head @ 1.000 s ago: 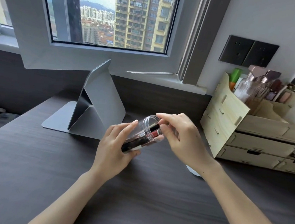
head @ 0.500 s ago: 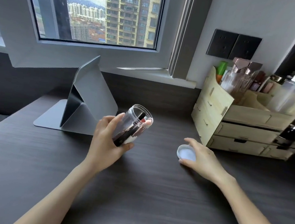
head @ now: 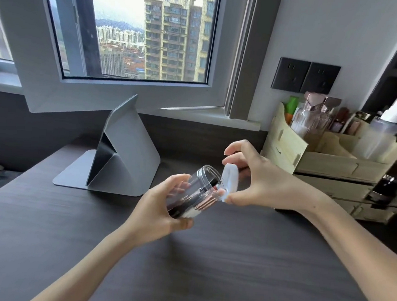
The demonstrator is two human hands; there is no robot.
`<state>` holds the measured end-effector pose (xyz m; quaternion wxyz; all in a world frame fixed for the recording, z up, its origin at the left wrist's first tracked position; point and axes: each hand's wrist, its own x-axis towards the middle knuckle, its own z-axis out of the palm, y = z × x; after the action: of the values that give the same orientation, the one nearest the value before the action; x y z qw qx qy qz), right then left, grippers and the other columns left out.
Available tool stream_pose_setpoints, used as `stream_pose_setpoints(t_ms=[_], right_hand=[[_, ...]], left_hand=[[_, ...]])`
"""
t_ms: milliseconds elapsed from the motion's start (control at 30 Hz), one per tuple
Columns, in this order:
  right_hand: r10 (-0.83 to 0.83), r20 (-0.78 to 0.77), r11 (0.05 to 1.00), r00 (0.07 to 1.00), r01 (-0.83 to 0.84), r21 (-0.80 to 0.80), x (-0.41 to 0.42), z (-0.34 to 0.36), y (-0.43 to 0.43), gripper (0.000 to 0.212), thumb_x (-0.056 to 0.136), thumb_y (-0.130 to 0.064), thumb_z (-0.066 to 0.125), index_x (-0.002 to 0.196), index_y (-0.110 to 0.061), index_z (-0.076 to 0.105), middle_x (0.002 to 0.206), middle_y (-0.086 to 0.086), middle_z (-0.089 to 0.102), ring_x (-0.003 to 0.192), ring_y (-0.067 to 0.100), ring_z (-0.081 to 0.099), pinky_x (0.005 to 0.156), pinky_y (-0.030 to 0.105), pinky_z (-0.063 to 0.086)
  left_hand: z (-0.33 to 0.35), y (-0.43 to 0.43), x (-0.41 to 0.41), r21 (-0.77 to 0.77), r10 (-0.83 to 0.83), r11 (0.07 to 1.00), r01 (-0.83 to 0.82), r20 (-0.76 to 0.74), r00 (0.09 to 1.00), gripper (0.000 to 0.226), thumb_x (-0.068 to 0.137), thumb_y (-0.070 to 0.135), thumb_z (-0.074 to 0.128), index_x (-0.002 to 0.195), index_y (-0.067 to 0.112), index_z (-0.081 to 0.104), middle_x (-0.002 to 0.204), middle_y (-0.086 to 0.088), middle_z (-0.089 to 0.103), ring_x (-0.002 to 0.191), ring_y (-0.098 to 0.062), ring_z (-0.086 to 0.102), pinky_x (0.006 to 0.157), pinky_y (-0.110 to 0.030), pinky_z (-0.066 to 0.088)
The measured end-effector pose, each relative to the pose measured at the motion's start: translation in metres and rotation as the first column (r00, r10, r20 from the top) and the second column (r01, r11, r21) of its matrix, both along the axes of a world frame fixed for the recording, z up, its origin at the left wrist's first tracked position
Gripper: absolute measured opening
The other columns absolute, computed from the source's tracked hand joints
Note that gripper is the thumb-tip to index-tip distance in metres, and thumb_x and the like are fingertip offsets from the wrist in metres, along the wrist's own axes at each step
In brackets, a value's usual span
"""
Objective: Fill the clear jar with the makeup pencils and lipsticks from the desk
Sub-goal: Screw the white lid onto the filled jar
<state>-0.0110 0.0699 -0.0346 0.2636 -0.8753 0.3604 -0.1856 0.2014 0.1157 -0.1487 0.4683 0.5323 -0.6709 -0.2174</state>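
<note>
My left hand (head: 158, 209) grips the clear jar (head: 200, 186) above the dark desk (head: 183, 268), tilted with its open mouth toward the upper right. Inside lie dark makeup pencils and rose-gold lipsticks (head: 198, 203). My right hand (head: 259, 182) holds a white round lid (head: 230, 182) between thumb and fingers, right beside the jar's mouth and touching its rim at the lower edge. The lid stands almost on edge, facing the opening.
A grey folded tablet stand (head: 123, 154) sits behind the hands to the left. A wooden drawer organiser (head: 322, 165) with bottles and cosmetics stands at the right against the wall. A window and sill run along the back.
My right hand has lifted the white lid off the desk and brought it up to the jar's mouth. The left hand still holds the jar, now slightly lower and nearer.
</note>
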Motion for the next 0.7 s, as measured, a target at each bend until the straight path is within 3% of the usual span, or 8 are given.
stream_pose_setpoints(t_ms=[167,267,400,533,600,700], right_hand=[[0.084,0.108,0.985,0.991,-0.099,0.143,0.005,-0.002,-0.010,0.066,0.067,-0.016,0.082,0.119,-0.029,0.042,0.114,0.000,0.059,0.105,0.012,0.059,0.097,0.035,0.049],[0.141,0.139,0.979,0.980,-0.159,0.127,0.005,-0.004,-0.010,0.059,0.069,-0.011,0.079,0.118,-0.022,0.050,0.116,0.000,0.057,0.109,0.014,0.057,0.092,0.042,0.052],[0.212,0.081,0.973,0.974,-0.218,0.076,0.008,-0.002,-0.009,0.053,0.071,-0.004,0.076,0.118,-0.018,0.057,0.115,-0.005,0.060,0.112,0.011,0.055,0.093,0.040,0.052],[0.306,0.001,0.949,0.952,-0.305,0.074,0.008,0.000,-0.012,0.055,0.071,-0.003,0.075,0.121,-0.017,0.057,0.120,-0.003,0.060,0.119,0.014,0.051,0.097,0.036,0.049],[0.294,-0.019,0.954,0.956,-0.292,0.068,0.009,0.001,-0.013,0.053,0.071,-0.010,0.076,0.119,-0.021,0.057,0.116,-0.007,0.061,0.114,0.012,0.054,0.093,0.031,0.051],[0.137,-0.057,0.990,0.989,-0.138,-0.010,0.015,-0.003,-0.012,0.041,0.073,-0.040,0.073,0.109,-0.026,0.060,0.093,-0.013,0.063,0.084,0.005,0.062,0.071,0.020,0.054]], left_hand=[[0.005,0.003,0.000,0.049,-0.046,0.998,0.047,-0.031,0.998,0.080,0.044,0.038,0.080,0.117,0.044,0.049,0.109,0.025,0.060,0.104,-0.004,0.058,0.094,-0.028,0.046],[0.007,0.004,0.002,0.090,-0.061,0.994,0.066,-0.054,0.997,0.080,0.043,0.033,0.081,0.117,0.040,0.052,0.108,0.019,0.064,0.103,-0.006,0.060,0.092,-0.028,0.047],[0.012,0.005,0.005,0.152,-0.116,0.980,0.126,-0.069,0.991,0.076,0.044,0.027,0.083,0.114,0.039,0.055,0.106,0.013,0.066,0.095,-0.007,0.063,0.082,-0.019,0.047],[0.015,0.006,0.008,0.233,-0.205,0.946,0.226,-0.112,0.972,0.075,0.046,0.018,0.087,0.114,0.035,0.058,0.107,0.007,0.066,0.096,-0.019,0.063,0.083,-0.033,0.052],[0.015,0.007,0.008,0.241,-0.214,0.940,0.243,-0.139,0.967,0.075,0.044,0.021,0.087,0.112,0.034,0.059,0.106,0.005,0.066,0.096,-0.023,0.062,0.083,-0.037,0.051],[0.014,0.008,0.004,0.210,-0.157,0.961,0.178,-0.112,0.981,0.075,0.041,0.028,0.085,0.110,0.039,0.058,0.104,0.012,0.066,0.092,-0.014,0.064,0.082,-0.034,0.053]])
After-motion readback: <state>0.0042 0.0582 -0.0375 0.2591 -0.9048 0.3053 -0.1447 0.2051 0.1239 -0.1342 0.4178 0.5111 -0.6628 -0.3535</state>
